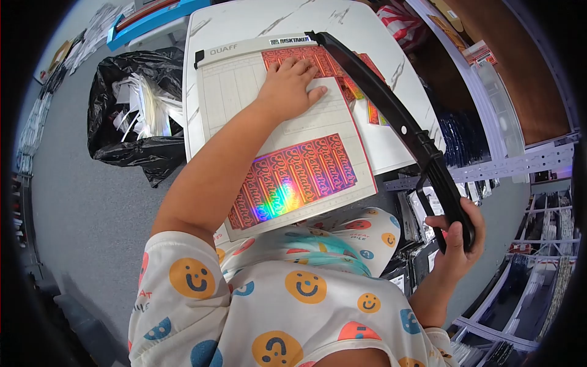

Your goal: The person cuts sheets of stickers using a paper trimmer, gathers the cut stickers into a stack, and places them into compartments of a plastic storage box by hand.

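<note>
My left hand [291,90] lies flat with its fingers spread, pressing a red printed sticker sheet [321,61] against the top of a paper cutter's board [221,92]. On the lower part of that board lies a shiny holographic "Risktaker" sticker sheet [299,177]. Out to the right, my right hand [469,237] is wrapped around the handle end of the cutter's long black blade arm [380,101]. The arm is swung out at an angle, raised away from the board's right edge. Cut red sticker pieces [372,114] rest on the table beyond the blade.
The cutter sits on a white marbled table [403,61] and overhangs its near edge toward my lap. Left of the table stands a black trash bag [101,116] holding paper strips [150,107]. Shelves with packets [538,244] line the right side. A blue machine [140,24] is behind.
</note>
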Tool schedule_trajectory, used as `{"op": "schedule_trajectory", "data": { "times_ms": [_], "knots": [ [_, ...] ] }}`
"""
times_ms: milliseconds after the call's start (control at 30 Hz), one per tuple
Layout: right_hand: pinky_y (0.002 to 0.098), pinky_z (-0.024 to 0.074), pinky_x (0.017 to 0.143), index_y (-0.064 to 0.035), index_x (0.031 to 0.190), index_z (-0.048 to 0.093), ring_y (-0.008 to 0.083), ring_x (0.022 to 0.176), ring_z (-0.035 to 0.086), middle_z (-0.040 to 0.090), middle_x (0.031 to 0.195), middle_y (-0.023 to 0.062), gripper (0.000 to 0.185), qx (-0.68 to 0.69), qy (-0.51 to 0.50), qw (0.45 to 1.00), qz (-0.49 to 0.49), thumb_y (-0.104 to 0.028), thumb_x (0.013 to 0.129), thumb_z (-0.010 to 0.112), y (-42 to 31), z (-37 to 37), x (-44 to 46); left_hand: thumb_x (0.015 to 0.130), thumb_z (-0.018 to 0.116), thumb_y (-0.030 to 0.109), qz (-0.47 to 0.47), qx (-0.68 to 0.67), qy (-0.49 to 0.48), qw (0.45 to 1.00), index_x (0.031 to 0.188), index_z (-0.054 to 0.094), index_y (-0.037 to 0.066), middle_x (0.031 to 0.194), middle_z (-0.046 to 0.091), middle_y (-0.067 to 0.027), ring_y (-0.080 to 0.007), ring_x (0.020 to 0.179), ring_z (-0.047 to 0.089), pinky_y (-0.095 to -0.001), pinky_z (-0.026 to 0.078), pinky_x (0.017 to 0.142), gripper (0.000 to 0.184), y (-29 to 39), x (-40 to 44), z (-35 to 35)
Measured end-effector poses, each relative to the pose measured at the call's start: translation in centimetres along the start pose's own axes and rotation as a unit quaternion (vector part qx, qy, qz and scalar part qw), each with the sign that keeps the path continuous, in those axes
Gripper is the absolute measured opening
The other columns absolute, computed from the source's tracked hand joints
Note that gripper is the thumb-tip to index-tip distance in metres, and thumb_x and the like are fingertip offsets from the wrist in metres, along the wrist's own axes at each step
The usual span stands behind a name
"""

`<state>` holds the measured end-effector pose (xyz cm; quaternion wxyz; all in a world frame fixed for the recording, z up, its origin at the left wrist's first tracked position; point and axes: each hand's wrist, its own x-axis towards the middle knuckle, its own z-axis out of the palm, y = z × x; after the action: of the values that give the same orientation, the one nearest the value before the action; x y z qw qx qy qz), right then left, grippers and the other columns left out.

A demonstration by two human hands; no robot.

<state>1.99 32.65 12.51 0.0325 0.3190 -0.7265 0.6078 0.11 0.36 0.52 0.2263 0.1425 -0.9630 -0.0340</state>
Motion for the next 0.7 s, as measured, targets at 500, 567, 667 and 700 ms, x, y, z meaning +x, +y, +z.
{"op": "schedule_trajectory", "data": {
  "times_ms": [500,567,667,700],
  "knots": [
    [0.027,0.0479,0.062,0.0012,0.107,0.044,0.0208,0.068,0.06,0.057,0.085,0.0172,0.032,-0.012,-0.038,0.999,-0.011,-0.017,0.082,0.053,2.0,-0.3,-1.5,0.082,0.036,0.046,0.003,0.001,-0.007,1.0,0.117,0.046,0.007,0.122,0.041,-0.0066,-0.0235,0.117,0.031,-0.0454,0.026,0.094,0.053,-0.1,0.1,0.1],
    [0.0276,0.0482,0.062,0.0012,0.107,0.043,0.0213,0.069,0.061,0.057,0.086,0.0176,0.033,-0.016,-0.057,0.998,-0.016,-0.017,0.082,0.052,2.5,-0.7,-1.7,0.082,0.036,0.046,0.007,0.004,-0.002,1.0,0.117,0.046,0.007,0.122,0.041,-0.0064,-0.0235,0.117,0.031,-0.0455,0.026,0.094,0.053,-0.2,0.1,0.3],
    [0.0298,0.0487,0.064,0.0008,0.108,0.042,0.0235,0.071,0.06,0.054,0.094,0.0191,0.031,-0.002,-0.077,0.997,-0.024,-0.014,0.082,0.051,3.4,-1.1,-2.1,0.084,0.037,0.044,0.003,0.007,-0.003,1.0,0.117,0.045,0.009,0.123,0.04,-0.0068,-0.0238,0.117,0.032,-0.045,0.024,0.095,0.049,-0.1,0.1,0.2],
    [0.0307,0.0488,0.064,0.0006,0.108,0.042,0.0243,0.071,0.06,0.052,0.097,0.0194,0.03,0.007,-0.075,0.997,-0.031,-0.012,0.082,0.051,4.2,-1.2,-2.6,0.084,0.037,0.044,0.003,0.006,0.0,1.0,0.117,0.045,0.009,0.123,0.04,-0.0068,-0.0238,0.117,0.032,-0.0451,0.025,0.095,0.049,-0.1,0.1,0.3]
  ]
}}
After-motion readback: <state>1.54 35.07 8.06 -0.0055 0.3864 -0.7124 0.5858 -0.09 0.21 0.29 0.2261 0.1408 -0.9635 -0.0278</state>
